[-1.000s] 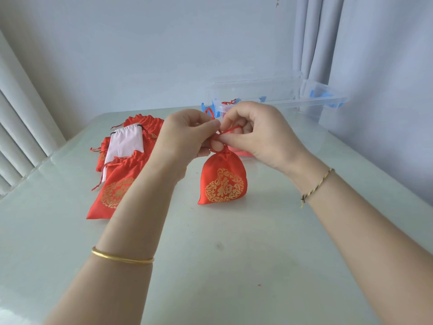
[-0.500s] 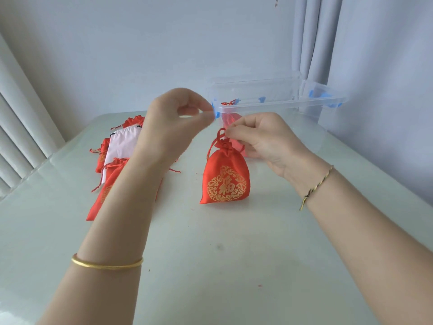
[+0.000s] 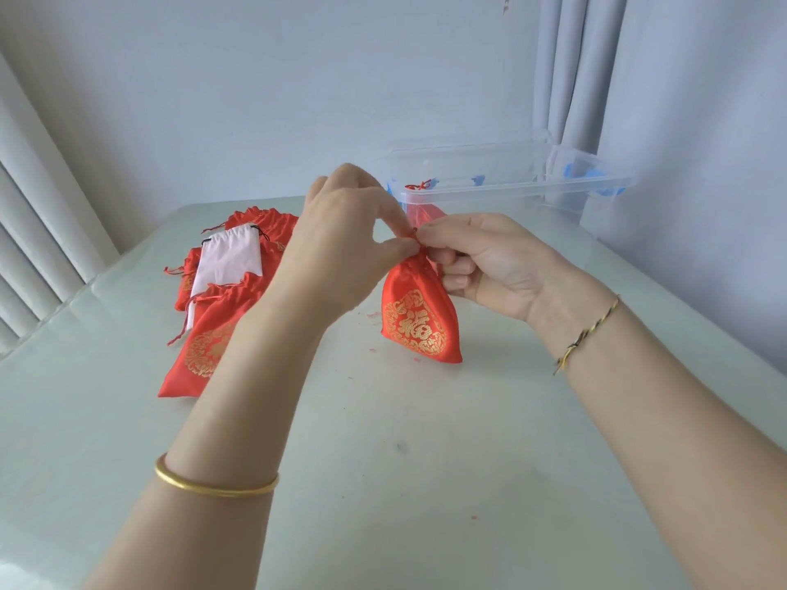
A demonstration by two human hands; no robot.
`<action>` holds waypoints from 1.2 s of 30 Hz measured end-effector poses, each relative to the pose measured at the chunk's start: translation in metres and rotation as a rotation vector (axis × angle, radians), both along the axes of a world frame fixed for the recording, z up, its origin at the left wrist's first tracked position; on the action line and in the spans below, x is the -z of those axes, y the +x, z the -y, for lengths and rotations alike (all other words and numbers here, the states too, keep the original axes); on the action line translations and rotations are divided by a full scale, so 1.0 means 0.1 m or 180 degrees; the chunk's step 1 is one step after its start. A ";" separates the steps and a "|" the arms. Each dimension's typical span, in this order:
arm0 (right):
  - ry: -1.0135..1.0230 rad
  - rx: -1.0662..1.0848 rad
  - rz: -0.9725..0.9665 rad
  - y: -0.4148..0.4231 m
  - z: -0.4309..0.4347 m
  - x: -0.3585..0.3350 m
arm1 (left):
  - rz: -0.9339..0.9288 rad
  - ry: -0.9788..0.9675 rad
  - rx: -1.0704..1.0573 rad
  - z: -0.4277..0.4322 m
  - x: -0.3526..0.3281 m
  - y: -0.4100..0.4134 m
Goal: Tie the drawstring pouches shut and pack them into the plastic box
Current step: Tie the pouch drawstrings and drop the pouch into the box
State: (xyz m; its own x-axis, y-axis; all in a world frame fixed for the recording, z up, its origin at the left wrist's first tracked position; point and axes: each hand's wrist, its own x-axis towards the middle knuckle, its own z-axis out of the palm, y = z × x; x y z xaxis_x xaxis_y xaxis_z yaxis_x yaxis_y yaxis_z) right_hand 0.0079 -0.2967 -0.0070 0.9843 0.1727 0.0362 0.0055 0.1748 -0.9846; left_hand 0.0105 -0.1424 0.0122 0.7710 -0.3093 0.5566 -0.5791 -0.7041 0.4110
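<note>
A red drawstring pouch (image 3: 419,323) with a gold emblem stands on the table in the middle, its neck gathered. My left hand (image 3: 345,244) pinches the red cord at the neck between thumb and forefinger. My right hand (image 3: 489,261) pinches the same cord from the right, its other fingers curled behind the neck. The clear plastic box (image 3: 511,189) with blue clips stands just behind, and a red pouch (image 3: 423,212) shows through its wall.
A heap of red pouches (image 3: 213,334) with one white pouch (image 3: 223,266) on top lies to the left, partly behind my left forearm. A grey curtain (image 3: 681,121) hangs at the right and window blinds (image 3: 34,232) at the left. The pale table (image 3: 426,483) stretches toward me.
My left hand, raised and pulling the cord up half a second ago, has come back down to the pouch's neck. The pouch now leans slightly to the right.
</note>
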 end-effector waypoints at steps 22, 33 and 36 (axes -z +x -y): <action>-0.2873 0.0485 0.0933 -0.07 -0.02 0.00 | -0.1020 -0.1044 0.0363 -0.01 0.04 0.07; -0.1521 0.2331 0.1241 0.44 0.28 -0.96 | -0.0960 -0.0785 -0.0637 -0.20 0.20 0.54; -0.2088 0.2888 0.1345 0.79 0.34 -1.01 | -0.1015 0.0315 -0.1200 -0.37 0.34 0.73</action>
